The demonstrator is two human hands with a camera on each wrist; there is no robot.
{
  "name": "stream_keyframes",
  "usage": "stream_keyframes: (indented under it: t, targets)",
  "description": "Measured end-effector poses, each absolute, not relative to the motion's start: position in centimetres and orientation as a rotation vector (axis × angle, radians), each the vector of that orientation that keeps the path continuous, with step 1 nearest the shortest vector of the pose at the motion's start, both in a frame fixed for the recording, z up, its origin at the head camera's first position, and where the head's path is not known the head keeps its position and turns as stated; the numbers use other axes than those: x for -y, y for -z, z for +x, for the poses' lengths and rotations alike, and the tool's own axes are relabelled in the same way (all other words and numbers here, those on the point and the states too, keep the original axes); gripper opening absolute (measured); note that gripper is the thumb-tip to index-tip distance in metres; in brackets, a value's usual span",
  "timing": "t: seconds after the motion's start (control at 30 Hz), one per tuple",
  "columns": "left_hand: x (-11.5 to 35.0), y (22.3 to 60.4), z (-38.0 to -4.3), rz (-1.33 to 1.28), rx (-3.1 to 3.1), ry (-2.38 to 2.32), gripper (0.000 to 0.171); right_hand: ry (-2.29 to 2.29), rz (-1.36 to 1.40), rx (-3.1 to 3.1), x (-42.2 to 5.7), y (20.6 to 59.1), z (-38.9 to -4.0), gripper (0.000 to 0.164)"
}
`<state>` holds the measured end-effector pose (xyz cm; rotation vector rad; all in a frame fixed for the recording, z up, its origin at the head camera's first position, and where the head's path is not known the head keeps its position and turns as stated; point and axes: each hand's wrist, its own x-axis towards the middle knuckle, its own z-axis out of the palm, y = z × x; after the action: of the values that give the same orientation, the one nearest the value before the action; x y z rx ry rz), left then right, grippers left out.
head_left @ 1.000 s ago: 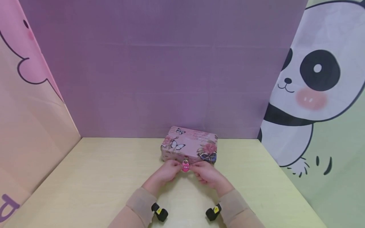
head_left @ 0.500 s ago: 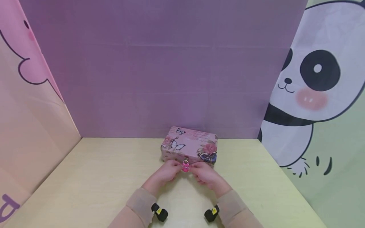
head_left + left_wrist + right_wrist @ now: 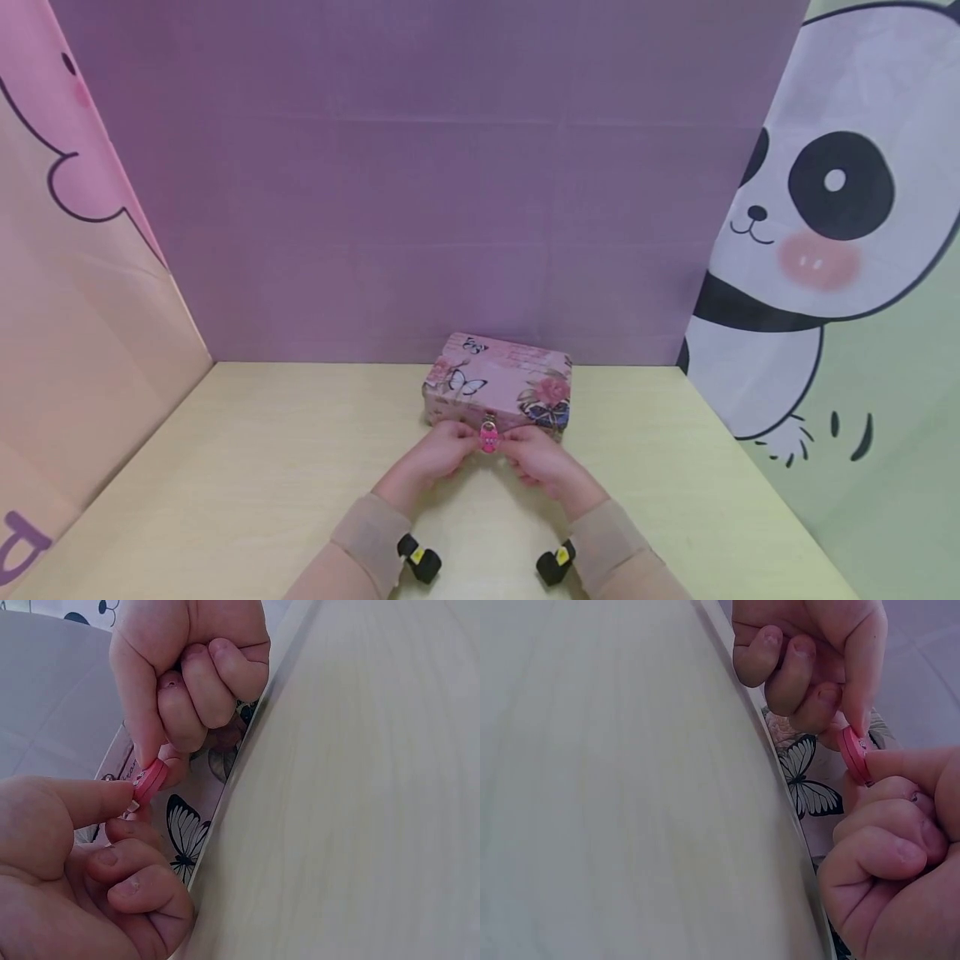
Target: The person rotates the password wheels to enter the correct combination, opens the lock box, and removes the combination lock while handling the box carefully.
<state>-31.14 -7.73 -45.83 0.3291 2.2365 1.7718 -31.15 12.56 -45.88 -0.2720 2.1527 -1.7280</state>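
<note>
A small pink padlock [image 3: 489,439] hangs by its metal shackle from the clasp at the front of a pink box [image 3: 510,371] printed with butterflies and roses. My left hand [image 3: 444,448] pinches the padlock from the left between thumb and forefinger. From the right, my right hand [image 3: 543,454] pinches its other side in the same way. Close up in the left wrist view, the padlock body [image 3: 152,780] shows as a rounded red-pink piece between both thumbs. The other fingers of each hand are curled in. The box lid is down, and the fingers hide part of its front wall.
The box sits at the back of a pale wooden table [image 3: 262,467], close to a purple backdrop [image 3: 450,183]. Printed cloth walls stand on both sides, a panda [image 3: 825,217] on the right one. Each wrist wears a band with a small black camera [image 3: 420,560].
My right wrist has shifted very slightly to the left, while both hands keep their pinch on the padlock. The box stays in place with its lid down.
</note>
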Motion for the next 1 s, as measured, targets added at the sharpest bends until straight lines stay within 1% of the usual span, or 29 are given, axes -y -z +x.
stream_keyframes:
  t: [0.3,0.83,1.0]
  targets:
    - [7.72,45.70,-31.14,0.346,-2.258,-1.755,0.018,1.734,-0.266,-2.156,-12.44,45.87,-31.18,0.026]
    - [7.56,45.75,-31.08,0.361,-2.284,-1.740,0.019,1.732,-0.233,-2.171,-12.25,45.86,-31.09,0.022]
    - [7.59,45.64,-31.00,0.357,-2.280,-1.744,0.019,1.722,-0.225,-2.190,-12.19,45.88,-31.13,0.022]
